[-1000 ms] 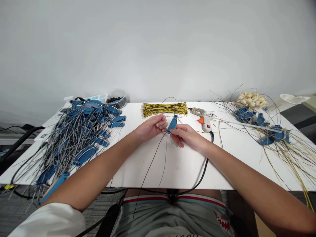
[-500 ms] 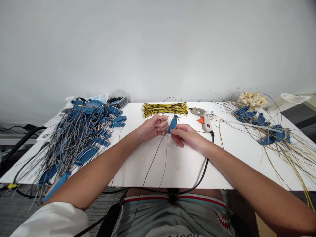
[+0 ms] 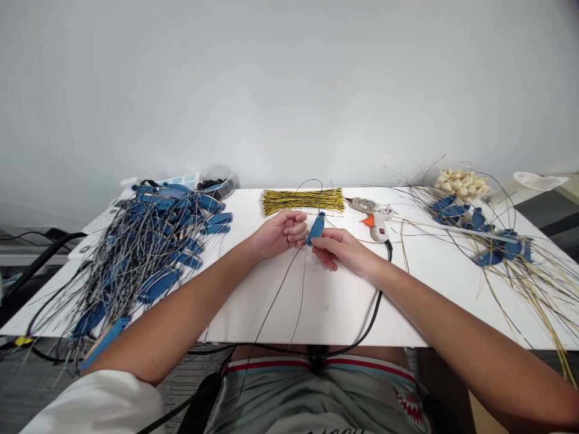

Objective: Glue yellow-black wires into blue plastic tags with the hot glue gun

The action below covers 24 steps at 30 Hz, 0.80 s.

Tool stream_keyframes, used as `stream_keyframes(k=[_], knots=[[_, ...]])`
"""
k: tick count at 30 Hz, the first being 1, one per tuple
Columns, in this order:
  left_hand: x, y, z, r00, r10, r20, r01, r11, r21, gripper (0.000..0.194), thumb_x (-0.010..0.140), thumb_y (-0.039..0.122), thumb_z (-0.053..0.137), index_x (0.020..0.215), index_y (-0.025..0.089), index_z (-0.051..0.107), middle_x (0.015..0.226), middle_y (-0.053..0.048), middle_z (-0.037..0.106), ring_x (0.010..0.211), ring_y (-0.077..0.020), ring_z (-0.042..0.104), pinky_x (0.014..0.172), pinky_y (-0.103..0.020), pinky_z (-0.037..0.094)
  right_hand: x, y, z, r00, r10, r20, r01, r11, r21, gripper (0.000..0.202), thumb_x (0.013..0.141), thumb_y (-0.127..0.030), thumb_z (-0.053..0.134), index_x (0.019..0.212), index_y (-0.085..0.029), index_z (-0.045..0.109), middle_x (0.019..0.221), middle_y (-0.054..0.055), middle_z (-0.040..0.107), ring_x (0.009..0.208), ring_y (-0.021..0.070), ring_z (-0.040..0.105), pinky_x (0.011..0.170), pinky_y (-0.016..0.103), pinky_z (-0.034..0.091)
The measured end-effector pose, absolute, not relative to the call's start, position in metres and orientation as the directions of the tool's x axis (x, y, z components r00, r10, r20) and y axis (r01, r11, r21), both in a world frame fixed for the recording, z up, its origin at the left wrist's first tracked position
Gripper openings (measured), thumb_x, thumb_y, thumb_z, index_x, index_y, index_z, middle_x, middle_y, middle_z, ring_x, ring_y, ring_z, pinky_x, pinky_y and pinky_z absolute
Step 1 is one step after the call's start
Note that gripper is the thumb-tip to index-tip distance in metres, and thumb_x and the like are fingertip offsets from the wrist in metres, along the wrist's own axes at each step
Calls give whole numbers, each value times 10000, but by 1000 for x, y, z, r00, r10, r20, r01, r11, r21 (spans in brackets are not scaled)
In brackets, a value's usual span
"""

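Note:
Over the middle of the table, my right hand (image 3: 337, 247) pinches a small, elongated blue piece (image 3: 315, 229) between thumb and fingers. A thin dark wire (image 3: 322, 193) loops up from its top end, and two thin wires trail from its lower end toward my lap. Close by on the left, my left hand (image 3: 283, 234) is closed with its fingers curled, their tips beside the blue piece. Whatever those fingers hold, if anything, is hidden. Just behind both hands lies a bundle of yellow and black wires (image 3: 301, 201).
A glue gun (image 3: 373, 214) with an orange trigger lies right of the bundle, its black cord (image 3: 377, 301) running off the front edge. Blue pieces with tangled wires (image 3: 156, 283) heap at left; more blue pieces (image 3: 491, 258) lie at right. Two tubs (image 3: 224, 188) (image 3: 474, 184) stand at the back.
Both hands and the blue piece stay almost in place. The trailing wires' lower ends have swung slightly left.

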State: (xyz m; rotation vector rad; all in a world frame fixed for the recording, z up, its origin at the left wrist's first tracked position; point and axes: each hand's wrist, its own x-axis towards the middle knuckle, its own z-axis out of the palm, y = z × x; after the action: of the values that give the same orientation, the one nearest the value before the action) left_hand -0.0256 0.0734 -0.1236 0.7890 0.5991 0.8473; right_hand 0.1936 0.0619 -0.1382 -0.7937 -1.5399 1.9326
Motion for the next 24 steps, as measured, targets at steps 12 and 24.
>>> stream_keyframes(k=[12, 24], knots=[[-26, 72, -120, 534, 831, -158, -441, 433, 786, 251, 979, 361, 578, 802, 183, 562, 607, 52, 201, 510, -121, 300, 564, -250, 438, 194, 63, -139, -680, 723, -121, -37, -200, -979, 353, 938, -494, 727, 817, -171, 649, 645, 7, 591, 515, 118, 531, 459, 250, 364], [-21, 71, -132, 215, 977, 5, -357, 74, 931, 359, 856, 454, 845, 876, 150, 654, 967, -68, 642, 938, -147, 629, 787, -235, 507, 194, 62, -138, -685, 721, -106, -60, -201, -978, 344, 937, -482, 729, 815, -171, 646, 614, -2, 582, 501, 113, 520, 454, 243, 360]])
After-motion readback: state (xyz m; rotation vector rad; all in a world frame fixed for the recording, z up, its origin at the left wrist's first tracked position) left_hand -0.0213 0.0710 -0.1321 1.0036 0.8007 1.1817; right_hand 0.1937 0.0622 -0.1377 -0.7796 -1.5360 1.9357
